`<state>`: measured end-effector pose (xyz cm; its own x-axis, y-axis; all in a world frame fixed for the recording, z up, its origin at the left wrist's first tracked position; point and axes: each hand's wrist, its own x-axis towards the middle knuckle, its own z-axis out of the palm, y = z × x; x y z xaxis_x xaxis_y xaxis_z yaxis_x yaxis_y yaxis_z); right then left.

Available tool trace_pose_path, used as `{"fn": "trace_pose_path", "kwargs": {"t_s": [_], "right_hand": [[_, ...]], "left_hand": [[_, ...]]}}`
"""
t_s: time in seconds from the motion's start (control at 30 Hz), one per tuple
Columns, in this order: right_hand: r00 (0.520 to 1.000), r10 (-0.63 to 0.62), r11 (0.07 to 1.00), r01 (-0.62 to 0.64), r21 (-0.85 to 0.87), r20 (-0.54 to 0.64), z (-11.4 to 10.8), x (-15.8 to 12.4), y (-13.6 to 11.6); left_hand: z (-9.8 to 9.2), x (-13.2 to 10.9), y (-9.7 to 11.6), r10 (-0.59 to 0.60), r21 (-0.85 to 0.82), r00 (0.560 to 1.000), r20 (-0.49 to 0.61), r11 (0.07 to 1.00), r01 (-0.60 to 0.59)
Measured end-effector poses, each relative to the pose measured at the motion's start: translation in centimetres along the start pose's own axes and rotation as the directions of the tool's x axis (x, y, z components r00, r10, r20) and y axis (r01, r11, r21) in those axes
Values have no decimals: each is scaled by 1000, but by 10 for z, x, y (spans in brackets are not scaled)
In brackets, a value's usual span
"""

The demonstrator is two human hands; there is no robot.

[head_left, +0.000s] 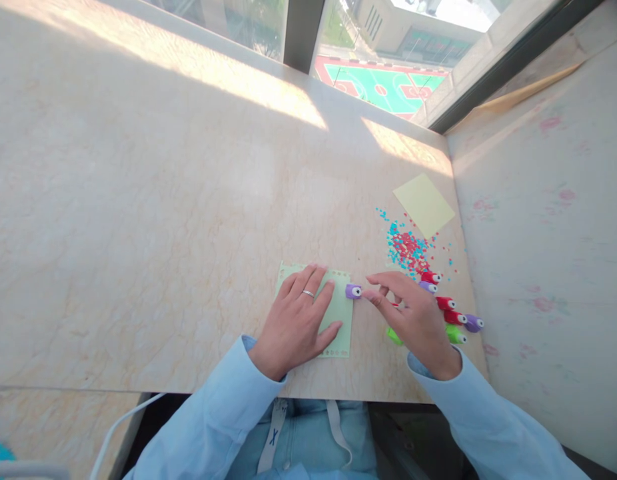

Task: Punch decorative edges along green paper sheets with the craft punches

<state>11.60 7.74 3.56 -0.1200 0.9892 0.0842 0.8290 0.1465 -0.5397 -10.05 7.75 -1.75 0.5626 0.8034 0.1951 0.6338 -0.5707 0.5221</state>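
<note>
My left hand [301,317] lies spread flat on a pale green sheet of paper [343,333], with small holes punched along its top and bottom edges. At the sheet's right edge sits a small purple craft punch [352,291] with a round white end. Just right of that punch is my right hand [411,310], thumb and index finger apart with nothing visible between them. Under and beside this hand are more punches: a green punch [394,336], partly hidden, a red punch [455,317] and another purple punch [473,323].
A heap of red and blue paper bits [408,247] lies beyond my right hand. Behind it is a pale yellow sheet [424,203]. The patterned wall [543,253] bounds the table [163,220] on the right, and windows stand at the back.
</note>
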Motion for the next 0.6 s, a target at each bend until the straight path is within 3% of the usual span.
{"fn": "trace_pose_path", "kwargs": {"t_s": [0.1,0.2,0.47,0.6], "right_hand": [[974,212,966,-222,133,84,-2,7,6],[926,318,898,-363,250,201,0,16,7],[837,410,807,-518,283,362,2,29,-3],[824,431,808,-534,250,368,11,29,3]], "left_hand": [[0,0,0,0,-3,1000,-5,1000,0],[-1,0,1,2,-4,1000,-19,1000,-2],[-1,0,1,6,22,1000,-7,1000,-6],[0,1,1,7,29,1000,-8,1000,-6]]}}
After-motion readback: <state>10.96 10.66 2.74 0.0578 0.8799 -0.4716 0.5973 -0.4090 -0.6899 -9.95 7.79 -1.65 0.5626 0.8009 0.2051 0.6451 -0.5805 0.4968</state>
